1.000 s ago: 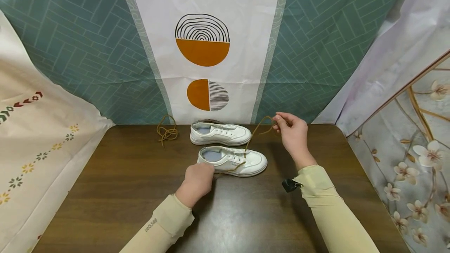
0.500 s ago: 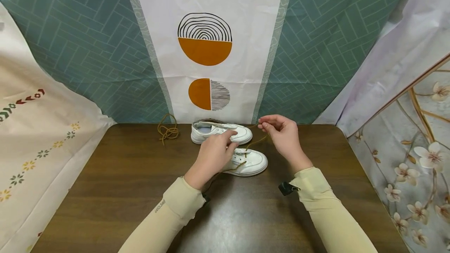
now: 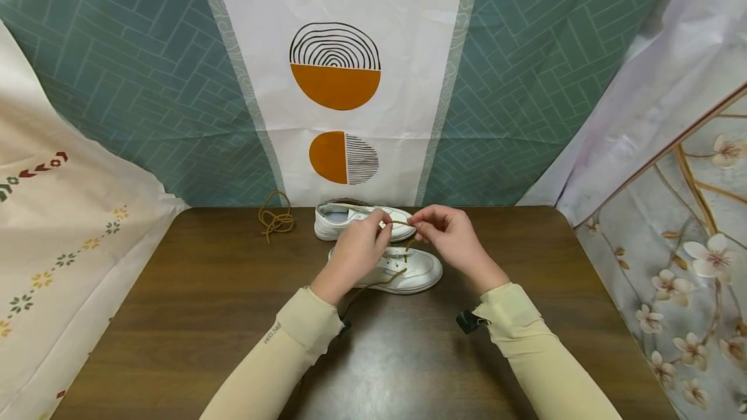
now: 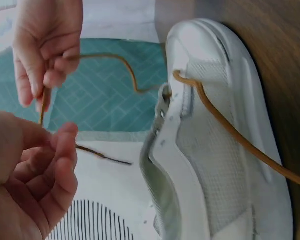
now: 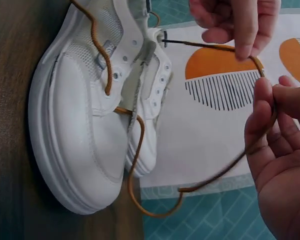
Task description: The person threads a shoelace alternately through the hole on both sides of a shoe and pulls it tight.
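In the head view, the nearer white sneaker [image 3: 423,271] stands on the table, toe to the right. A brown shoelace [image 5: 140,150] threads its front eyelets. Above the shoe my left hand [image 3: 353,248] pinches that shoelace near its dark tip [image 4: 117,161], which sticks out past the fingers in the left wrist view. My right hand [image 3: 458,242] pinches the same lace a short way to the right, leaving a short stretch between the hands. From the right hand the lace loops back to the shoe. Its other half [image 4: 235,132] runs down the sneaker's near side.
A second white sneaker [image 3: 325,229], with no lace visible in it, stands just behind the first, partly hidden by my left hand. A loose brown lace [image 3: 277,220] lies tangled at the back left of the wooden table [image 3: 233,316]. Patterned cloths [image 3: 403,102] hang behind and beside the table.
My left hand has risen from the lace at the near shoe's heel and now pinches the lace's tip end. My right hand has come left and lower, still with the lace.
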`<state>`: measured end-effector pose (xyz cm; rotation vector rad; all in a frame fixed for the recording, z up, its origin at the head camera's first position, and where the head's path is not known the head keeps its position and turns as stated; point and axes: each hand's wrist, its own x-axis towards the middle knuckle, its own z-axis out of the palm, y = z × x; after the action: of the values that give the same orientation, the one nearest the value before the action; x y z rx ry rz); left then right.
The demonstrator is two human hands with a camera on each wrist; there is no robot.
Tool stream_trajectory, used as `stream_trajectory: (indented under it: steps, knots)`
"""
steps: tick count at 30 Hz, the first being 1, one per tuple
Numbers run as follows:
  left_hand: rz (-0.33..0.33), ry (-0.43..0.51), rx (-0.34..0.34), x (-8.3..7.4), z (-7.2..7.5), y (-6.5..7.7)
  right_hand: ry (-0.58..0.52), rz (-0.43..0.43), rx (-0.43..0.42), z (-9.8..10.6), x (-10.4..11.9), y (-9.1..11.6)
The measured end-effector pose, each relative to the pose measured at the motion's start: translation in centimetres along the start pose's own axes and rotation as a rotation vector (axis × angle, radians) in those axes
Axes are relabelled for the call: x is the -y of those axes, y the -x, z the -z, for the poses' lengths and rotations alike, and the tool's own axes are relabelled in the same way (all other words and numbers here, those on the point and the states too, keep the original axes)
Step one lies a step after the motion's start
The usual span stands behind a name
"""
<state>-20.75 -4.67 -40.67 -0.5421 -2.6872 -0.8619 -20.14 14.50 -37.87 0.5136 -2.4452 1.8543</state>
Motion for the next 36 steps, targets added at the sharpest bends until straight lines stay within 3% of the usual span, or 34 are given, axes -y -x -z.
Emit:
stream_trajectory:
  steps: [3, 8, 12, 15, 17, 21, 25, 29, 36]
  knots:
    - [0.034, 0.133, -0.025, 0.5, 0.1, 0.1, 0.045, -0.044, 0.030, -0.2, -0.3, 0.0]
    - [0.017, 0.321, -0.133, 0.9, 0.0, 0.2, 0.107, -0.091, 0.123, -0.8, -2.6, -0.5]
    - [0.007, 0.348, -0.274, 0.7, 0.0, 0.2, 0.115, -0.083, 0.208, -1.3, -4.1, -0.6]
    - [0.014, 0.333, -0.340, 0.6, 0.0, 0.1, 0.092, -0.077, 0.275, -1.4, -4.5, -0.5]
    - [0.027, 0.324, -0.345, 0.6, -0.2, 0.1, 0.096, -0.083, 0.311, -1.5, -4.7, -0.5]
    - [0.055, 0.328, -0.345, 0.7, -0.3, 0.1, 0.202, -0.076, 0.346, -1.9, -5.1, -0.4]
    - [0.060, 0.336, -0.346, 0.9, -0.4, 0.2, 0.325, -0.088, 0.281, -2.2, -5.4, -0.4]
    - [0.065, 0.321, -0.314, 1.0, -0.5, 0.3, 0.425, -0.166, 0.202, -2.2, -5.6, -0.3]
    - [0.116, 0.252, -0.233, 1.1, -0.7, 0.7, 0.560, -0.269, 0.195, -2.2, -6.0, -0.3]
